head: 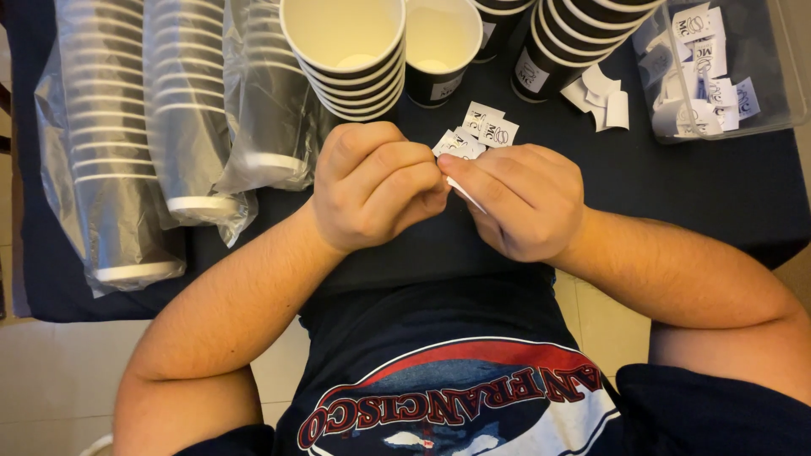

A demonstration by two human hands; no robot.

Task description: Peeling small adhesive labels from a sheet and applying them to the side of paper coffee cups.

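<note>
Both hands meet just above the worktop edge. Left hand and right hand pinch one small white sticker between them, fingers curled tight on it, only a sliver showing. It looks thin, light and floppy, likely tacky on one side, so best held by the edges or a corner. Loose stickers lie just beyond the knuckles, more in a clear plastic tray. Stacked black paper cups with white insides stand behind; sleeved cup stacks in glossy crinkled plastic lie to the left
</note>
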